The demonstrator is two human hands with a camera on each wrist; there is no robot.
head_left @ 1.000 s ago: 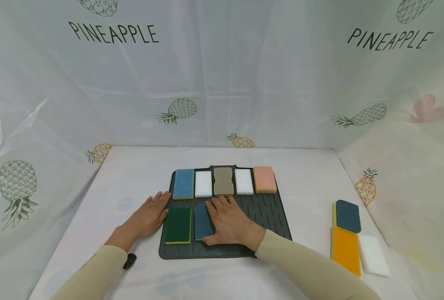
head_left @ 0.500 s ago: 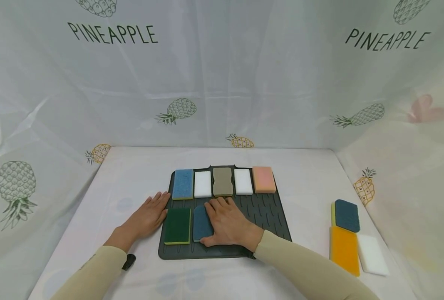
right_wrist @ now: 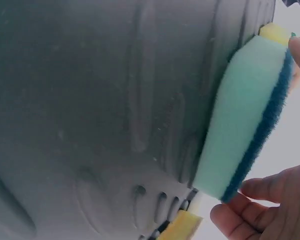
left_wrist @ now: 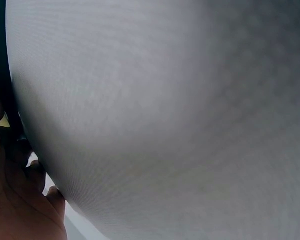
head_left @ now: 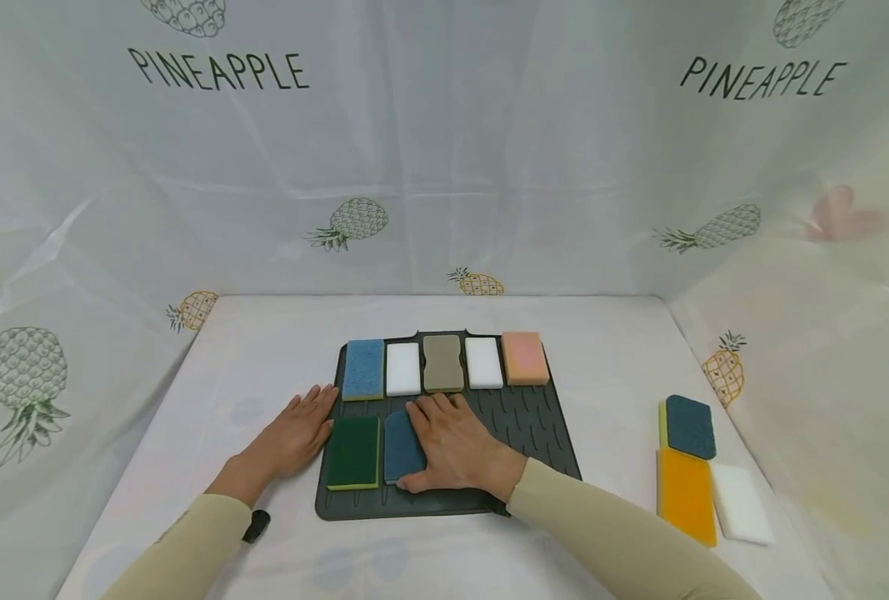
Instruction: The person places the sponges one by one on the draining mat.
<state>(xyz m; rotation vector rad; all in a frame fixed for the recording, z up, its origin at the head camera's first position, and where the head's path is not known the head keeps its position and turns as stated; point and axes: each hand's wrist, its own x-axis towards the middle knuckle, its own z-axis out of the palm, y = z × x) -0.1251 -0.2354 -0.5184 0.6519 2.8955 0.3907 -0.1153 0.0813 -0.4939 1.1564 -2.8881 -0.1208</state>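
My right hand lies over a sponge with a dark blue scouring top on the black ridged mat. In the right wrist view the sponge's foam side is pale green; the thumb touches one end and fingertips the other, holding it between them. My left hand rests with extended fingers at the mat's left edge. A green-topped sponge sits between the hands. Mostly pale cloth fills the left wrist view, with part of the left hand at the lower left.
Along the mat's back lie a blue sponge, two white pads, a grey-brown sponge and a pink-orange sponge. At right on the white cloth are a blue-topped sponge, an orange sponge and a white pad.
The head view has shifted slightly. The blue-topped sponge under my right hand slid a little toward me early on. Both hands keep their places on the mat.
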